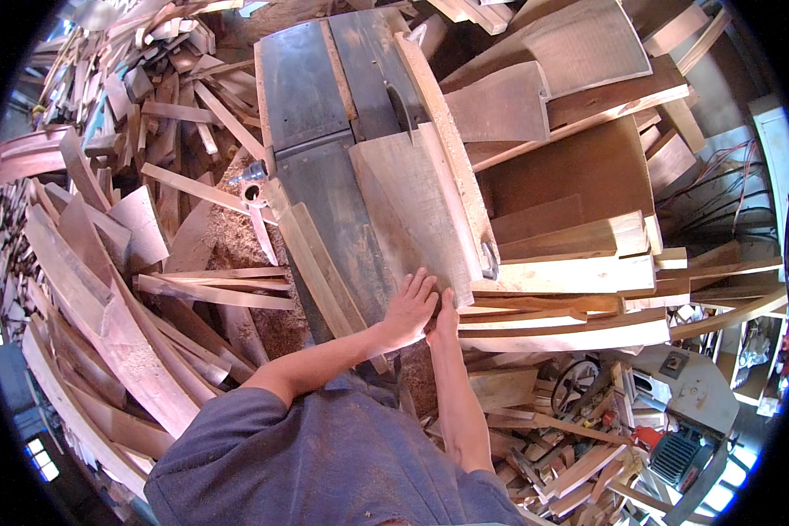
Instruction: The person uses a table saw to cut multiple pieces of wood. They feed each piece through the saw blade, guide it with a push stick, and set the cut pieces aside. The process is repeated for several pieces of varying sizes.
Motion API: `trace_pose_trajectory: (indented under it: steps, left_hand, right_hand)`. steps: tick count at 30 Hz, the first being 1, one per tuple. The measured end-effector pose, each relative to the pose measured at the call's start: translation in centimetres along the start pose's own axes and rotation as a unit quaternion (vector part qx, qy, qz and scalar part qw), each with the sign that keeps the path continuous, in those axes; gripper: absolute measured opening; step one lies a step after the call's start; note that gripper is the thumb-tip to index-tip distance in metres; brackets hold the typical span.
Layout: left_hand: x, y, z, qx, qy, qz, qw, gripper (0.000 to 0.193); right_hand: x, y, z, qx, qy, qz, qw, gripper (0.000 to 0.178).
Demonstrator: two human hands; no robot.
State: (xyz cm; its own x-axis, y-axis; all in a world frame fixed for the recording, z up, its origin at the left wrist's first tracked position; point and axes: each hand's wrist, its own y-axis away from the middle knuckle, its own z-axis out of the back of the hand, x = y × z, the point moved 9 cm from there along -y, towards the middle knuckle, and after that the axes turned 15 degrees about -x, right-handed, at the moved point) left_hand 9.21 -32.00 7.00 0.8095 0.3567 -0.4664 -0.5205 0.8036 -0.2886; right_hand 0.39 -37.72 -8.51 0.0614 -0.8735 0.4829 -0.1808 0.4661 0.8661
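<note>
A wide, flat board (403, 206) lies on the dark metal bench (311, 188), with its near end at the two grips. The left grip (415, 302) is a bare hand laid flat on top of the board, fingers a bit spread, not wrapped around anything. The right grip (444, 317) is just beside it, at the board's near end; I can't tell how far it is curled.

The step now looks like pressing the board down and guiding it along the wooden rail (438, 131), which runs ahead of the right grip. Well ahead of both grips is a dark, round-edged thing (401, 110) in the bench, maybe a blade. So the next move seems to call for a steady push, with all fingers kept back from there.

Left of the grips lie long wood strips (320, 272); to their right are stacked boards (561, 276).
</note>
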Motion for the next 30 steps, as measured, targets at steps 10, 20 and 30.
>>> trace_pose_trajectory:
  steps: [10,20,30]
  left_hand:
    - [-0.4,-1.7,-2.0,-0.073,-0.092,-0.042,0.992,0.043]
    - [0.5,-2.7,-2.0,-0.057,-0.113,-0.059,0.99,0.044]
    - [1.9,-3.3,-2.2,-0.055,-0.078,-0.051,0.994,0.068]
  right_hand:
    - [1.2,0.4,-1.2,0.005,0.018,0.011,1.0,0.06]
    - [1.9,0.4,-1.6,-0.013,0.075,0.027,0.997,0.071]
    - [0.7,-3.4,-1.8,-0.019,0.086,0.05,0.995,0.064]
